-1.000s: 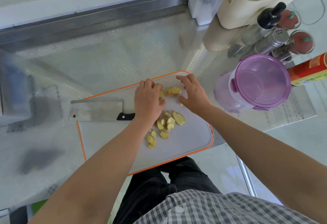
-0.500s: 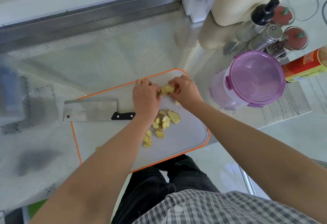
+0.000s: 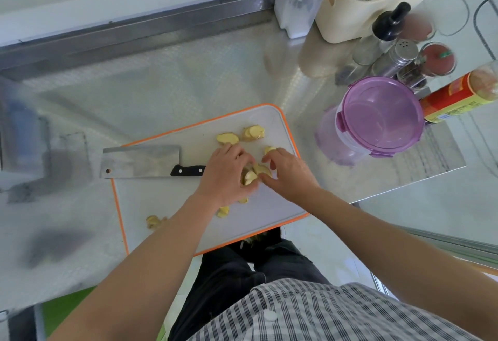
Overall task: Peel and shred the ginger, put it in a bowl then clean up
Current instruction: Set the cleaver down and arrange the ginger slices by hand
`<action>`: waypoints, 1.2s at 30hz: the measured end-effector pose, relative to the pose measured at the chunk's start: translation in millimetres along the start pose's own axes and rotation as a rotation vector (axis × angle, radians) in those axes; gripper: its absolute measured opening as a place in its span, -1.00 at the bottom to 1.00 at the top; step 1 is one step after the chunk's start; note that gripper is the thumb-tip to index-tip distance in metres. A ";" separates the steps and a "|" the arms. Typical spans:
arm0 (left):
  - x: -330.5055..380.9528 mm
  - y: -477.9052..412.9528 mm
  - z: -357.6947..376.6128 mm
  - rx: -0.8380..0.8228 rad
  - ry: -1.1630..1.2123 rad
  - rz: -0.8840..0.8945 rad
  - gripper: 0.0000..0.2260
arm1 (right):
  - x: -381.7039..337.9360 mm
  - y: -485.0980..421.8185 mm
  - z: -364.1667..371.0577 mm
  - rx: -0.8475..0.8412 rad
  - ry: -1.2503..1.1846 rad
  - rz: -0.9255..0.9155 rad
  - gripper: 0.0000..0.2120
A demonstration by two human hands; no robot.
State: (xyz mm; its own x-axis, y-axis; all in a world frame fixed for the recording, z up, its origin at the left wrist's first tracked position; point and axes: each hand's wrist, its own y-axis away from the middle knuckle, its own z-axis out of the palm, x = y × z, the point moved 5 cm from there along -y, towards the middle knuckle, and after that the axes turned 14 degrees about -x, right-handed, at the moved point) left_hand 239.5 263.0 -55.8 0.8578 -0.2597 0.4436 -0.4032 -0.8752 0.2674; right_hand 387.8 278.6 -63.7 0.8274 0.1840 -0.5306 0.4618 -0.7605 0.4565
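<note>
1. Both hands have dropped back from the far edge of the cutting board (image 3: 269, 206) to its middle. Two lots of ginger are left up there, the far-left stack (image 3: 227, 138) and the far-right stack (image 3: 253, 132), side by side and apart from the fingers.
2. Left hand (image 3: 226, 176): fingers bent down onto the centre pile (image 3: 254, 173) from its left. It is blurred, so I can't tell if it grips or only steadies.
3. Right hand (image 3: 289, 176): thumb and fingertips pinch slices on the pile's right side.
4. Key relation: the pile sits directly between the hands and touches both, so neither is nearer. The slices lie jumbled with no clear long axis. Likely they are being gathered into another stack for shredding.
5. Cleaver (image 3: 140, 161) lies flat at the board's left, handle pointing toward the left wrist and just beside it, so the left hand is nearer to it.
6. Loose slices (image 3: 223, 211) lie on the body side, partly under the left wrist.
</note>
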 end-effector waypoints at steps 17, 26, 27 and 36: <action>-2.1 23.8 5.0 0.117 0.262 -0.145 -0.83 | 24.2 11.6 7.8 0.060 -0.666 0.168 -0.84; -8.6 20.8 7.2 0.108 0.691 -0.291 -0.91 | -3.8 4.8 20.2 0.001 -0.665 0.091 -0.87; -9.0 20.4 6.6 0.129 0.723 -0.297 -0.92 | -3.6 3.8 20.2 -0.004 -0.716 0.075 -0.86; -7.1 7.2 14.4 0.142 1.018 -0.278 -0.88 | 3.5 2.8 10.0 -0.074 -0.820 0.010 -0.94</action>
State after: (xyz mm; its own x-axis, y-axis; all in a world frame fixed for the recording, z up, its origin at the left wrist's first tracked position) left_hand 235.1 252.7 -69.3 0.2170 0.3631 0.9061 -0.1372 -0.9077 0.3966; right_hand 388.7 270.9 -71.5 0.3491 -0.3574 -0.8662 0.4995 -0.7112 0.4947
